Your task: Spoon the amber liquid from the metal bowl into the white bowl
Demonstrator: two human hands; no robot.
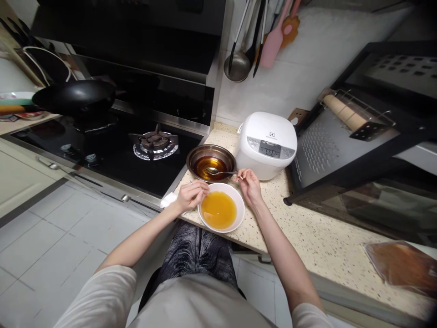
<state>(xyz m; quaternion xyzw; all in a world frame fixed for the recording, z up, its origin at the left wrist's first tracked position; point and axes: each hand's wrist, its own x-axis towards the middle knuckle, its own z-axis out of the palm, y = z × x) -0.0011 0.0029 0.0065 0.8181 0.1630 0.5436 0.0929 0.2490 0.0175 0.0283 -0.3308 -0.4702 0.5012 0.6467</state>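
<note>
My right hand pinches the handle end of a metal spoon. The spoon's bowl is over or in the dark amber liquid inside a metal bowl. Nearer to me, at the counter's front edge, stands a white bowl holding a yellow-orange liquid. My left hand has its fingers closed at the white bowl's left rim. Its fingertips are small in view and partly hidden.
A white rice cooker stands right behind the bowls. To the left is a gas stove with a black wok. An oven on a black rack and a brown packet lie to the right. Utensils, including a pink spatula, hang above.
</note>
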